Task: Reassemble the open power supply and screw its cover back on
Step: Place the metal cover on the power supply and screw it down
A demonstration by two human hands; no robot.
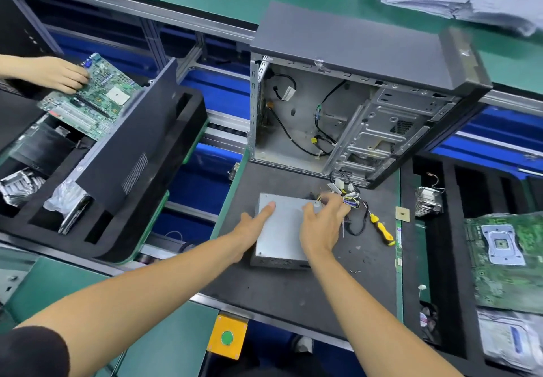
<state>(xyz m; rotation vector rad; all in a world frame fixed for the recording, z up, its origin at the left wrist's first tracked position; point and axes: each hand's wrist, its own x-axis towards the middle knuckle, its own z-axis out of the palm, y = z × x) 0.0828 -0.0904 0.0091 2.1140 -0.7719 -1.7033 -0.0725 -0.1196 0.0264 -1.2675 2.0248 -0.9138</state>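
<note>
- Power supply [277, 231] lies flat on the dark mat [293, 288], near side of the open PC case [338, 106].
- Cover looks seated; screws prob. not in yet.
- Left hand [252, 227]: fingers straight, pressing the PSU's left edge.
- Right hand [321, 224]: curled at the far right corner by the wire bundle [349, 199]; pinching what, can't tell (blur).
- Yellow screwdriver [382, 230] lies untouched to the right.

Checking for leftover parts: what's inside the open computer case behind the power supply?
Inside the computer case: loose black cables with small connectors, and an empty metal drive cage. No motherboard is mounted. The cage and top panel hide the far corners.
</note>
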